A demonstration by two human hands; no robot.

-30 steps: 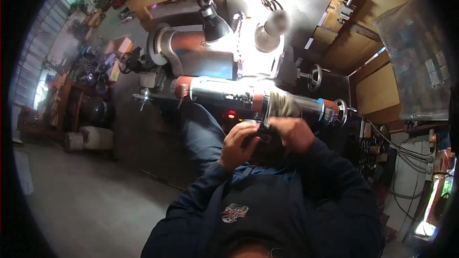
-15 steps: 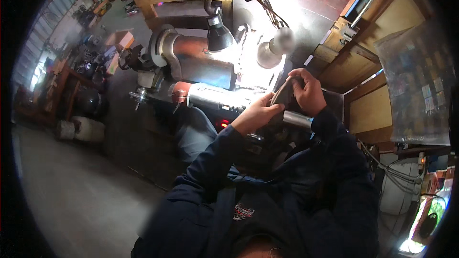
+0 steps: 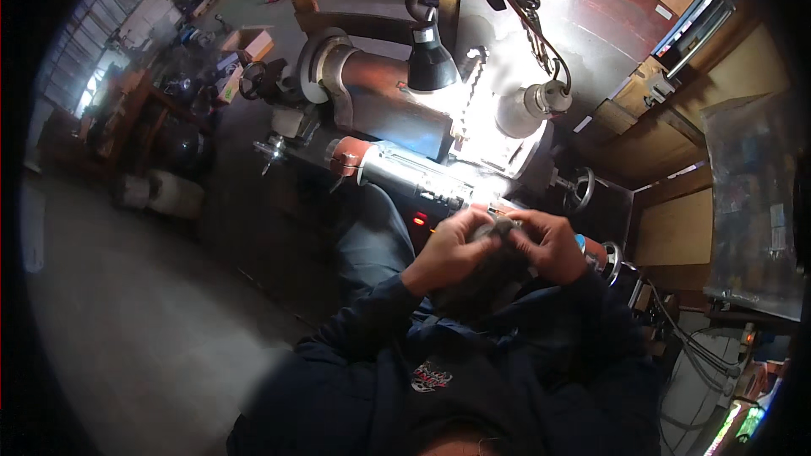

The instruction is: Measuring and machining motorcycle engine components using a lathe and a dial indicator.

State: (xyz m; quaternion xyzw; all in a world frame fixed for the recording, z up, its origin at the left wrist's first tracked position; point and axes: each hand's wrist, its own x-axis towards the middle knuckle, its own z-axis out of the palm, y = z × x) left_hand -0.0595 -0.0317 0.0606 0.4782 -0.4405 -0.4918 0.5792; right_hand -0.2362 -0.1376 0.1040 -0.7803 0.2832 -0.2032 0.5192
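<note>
My left hand [image 3: 454,252] and my right hand [image 3: 553,247] meet in front of my body. Fingers of both are closed on a small dark grey-brown piece [image 3: 500,229], whose kind I cannot make out because the fingers cover most of it and it is blurred. Just beyond the hands lies a shiny metal cylinder [image 3: 401,167] with an orange-red end [image 3: 348,158], part of a machine. A pale lamp [image 3: 525,110] throws bright light on the machine bed behind them.
A black-shaded lamp [image 3: 431,63] stands before the machine's orange-brown housing [image 3: 376,76]. Handwheels [image 3: 583,190] sit to the right, near a wooden panel [image 3: 672,232] and a hanging plastic sheet [image 3: 752,211]. Cables [image 3: 701,355] run at the lower right. My knee [image 3: 372,232] is against the machine.
Both hands have come lower and closer together, and the held piece is now more covered by fingers. My view has shifted, so the machine appears farther right and lower.
</note>
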